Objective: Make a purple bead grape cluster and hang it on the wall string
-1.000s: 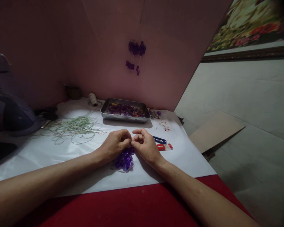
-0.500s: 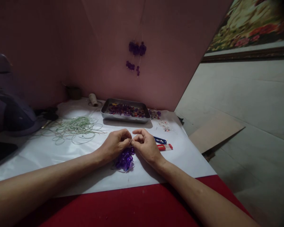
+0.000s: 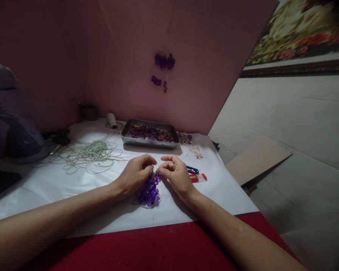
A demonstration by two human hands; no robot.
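Note:
A cluster of shiny purple beads (image 3: 149,195) lies on the white table cover below my hands, its top end reaching up between my fingers. My left hand (image 3: 136,172) is closed, thumb against bent fingers, on a thin string at the upper left of the beads. Opposite it, my right hand (image 3: 175,174) pinches the string by thumb and index finger, close to the topmost beads. A fine pale bit of string (image 3: 157,165) shows in the narrow gap between both hands. The exact grip points are too small to make out.
Behind my hands stands a metal tray (image 3: 149,143) of mixed beads. Tangled green cord (image 3: 93,152) spreads at left, near a thread spool (image 3: 111,120). Blue-handled snips (image 3: 192,170) and a red-and-clear case (image 3: 197,177) lie beside my right hand. Purple bead pieces (image 3: 164,61) hang at the wall.
My hands have drawn slightly apart, opening a small gap where the string shows. More of the upper purple beads is visible, and the view has tilted a little.

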